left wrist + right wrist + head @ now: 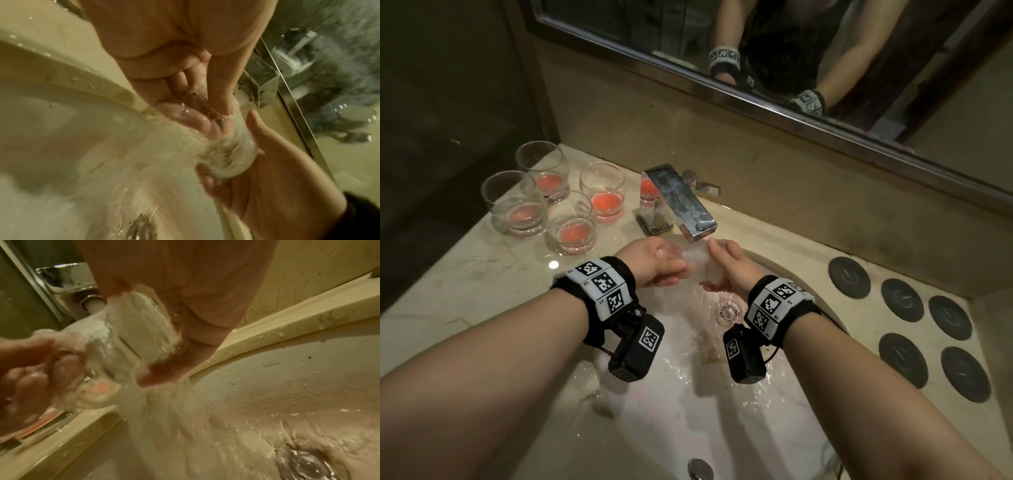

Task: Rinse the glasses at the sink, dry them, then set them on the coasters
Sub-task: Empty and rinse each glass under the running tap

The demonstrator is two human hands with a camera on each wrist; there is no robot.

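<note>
Both hands cradle glass.

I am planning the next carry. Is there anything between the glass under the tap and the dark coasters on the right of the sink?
Nothing visible blocks that way. Both hands, left hand and right hand, hold the glass over the sink. The coasters lie bare on the counter to the right; the other glasses stand on the left.

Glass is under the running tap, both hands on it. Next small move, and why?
Probably turn the glass mouth-down over the basin to tip the water out. Both the left hand and right hand hold it under the faucet stream, and the right wrist view shows an orange tint near its base, so a short further rinse may come first.
</note>
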